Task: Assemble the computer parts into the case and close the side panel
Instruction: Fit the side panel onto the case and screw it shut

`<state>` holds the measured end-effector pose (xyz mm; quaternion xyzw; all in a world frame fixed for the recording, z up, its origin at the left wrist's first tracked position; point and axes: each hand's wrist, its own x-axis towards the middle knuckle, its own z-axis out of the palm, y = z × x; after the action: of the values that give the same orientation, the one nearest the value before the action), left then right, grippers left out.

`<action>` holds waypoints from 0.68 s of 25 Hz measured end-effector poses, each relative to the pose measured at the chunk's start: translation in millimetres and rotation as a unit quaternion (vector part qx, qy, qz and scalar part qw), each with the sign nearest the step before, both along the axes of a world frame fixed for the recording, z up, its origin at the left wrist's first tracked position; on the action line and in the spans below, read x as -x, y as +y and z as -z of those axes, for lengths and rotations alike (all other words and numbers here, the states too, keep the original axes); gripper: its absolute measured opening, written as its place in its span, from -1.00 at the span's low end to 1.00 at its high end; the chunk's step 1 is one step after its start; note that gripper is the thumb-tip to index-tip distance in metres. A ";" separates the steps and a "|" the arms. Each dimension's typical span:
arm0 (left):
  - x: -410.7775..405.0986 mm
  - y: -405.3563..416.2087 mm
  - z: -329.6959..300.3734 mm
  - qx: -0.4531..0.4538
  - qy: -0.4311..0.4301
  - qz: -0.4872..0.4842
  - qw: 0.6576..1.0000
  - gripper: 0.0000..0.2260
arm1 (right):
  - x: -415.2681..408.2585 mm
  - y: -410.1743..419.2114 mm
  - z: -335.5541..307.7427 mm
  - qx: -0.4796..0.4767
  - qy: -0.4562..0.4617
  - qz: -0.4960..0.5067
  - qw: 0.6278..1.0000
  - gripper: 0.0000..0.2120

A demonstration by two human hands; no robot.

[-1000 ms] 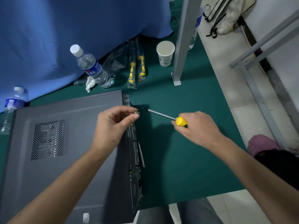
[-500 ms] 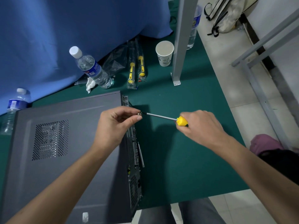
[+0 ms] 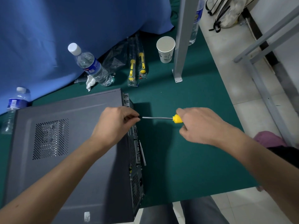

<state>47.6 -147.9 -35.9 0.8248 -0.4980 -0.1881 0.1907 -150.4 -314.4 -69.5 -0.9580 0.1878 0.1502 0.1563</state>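
Looking down from the head camera, I see the computer case (image 3: 68, 152) lying on its side on the green counter (image 3: 186, 159), its grey side panel (image 3: 80, 126) facing up and closed over the body, with the rear ports running along the right edge. The left hand (image 3: 114, 125) reaches in from the lower left, forearm crossing the panel, wrist bent slightly, and its thumb and fingers are curled together in a pinch right at the case's rear upper edge. They meet the tip of the screwdriver (image 3: 161, 118) there (whatever small part they may be pinching is hidden by the fingertips, so I cannot tell). The right hand (image 3: 202, 125) comes in from the lower right, back of the hand up, fingers wrapped round the yellow handle so that only its front end shows. The metal shaft runs nearly level, pointing left from that hand to the left fingertips, above the counter just beside the case.

Farther back on the counter stand a water bottle (image 3: 90, 65) leaning by a crumpled tissue (image 3: 89, 82), a second bottle (image 3: 15, 107) at the far left, two packaged yellow-handled tools (image 3: 136, 68), a paper cup (image 3: 165, 49) and a grey metal post (image 3: 182, 39). A blue cloth (image 3: 64, 29) hangs behind them.
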 end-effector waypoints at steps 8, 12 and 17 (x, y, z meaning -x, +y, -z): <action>-59.7 -43.8 -13.5 -0.111 0.031 0.055 0.992 -0.91 | -15.9 -50.1 -5.0 -0.298 -0.120 0.094 0.942 -0.59; -88.8 -71.5 -16.1 -0.133 0.102 0.030 0.985 -0.92 | -27.3 -57.8 2.1 -0.403 -0.250 0.210 0.855 -0.77; -103.7 -82.0 -12.2 -0.103 0.201 -0.020 0.974 -0.90 | -28.8 -67.3 12.9 -0.560 -0.312 0.312 0.701 -0.77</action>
<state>151.4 -230.0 -23.7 0.7950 -0.4113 -0.3963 0.2044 -121.6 -381.7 -82.3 -0.5721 0.2979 -0.1376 0.7517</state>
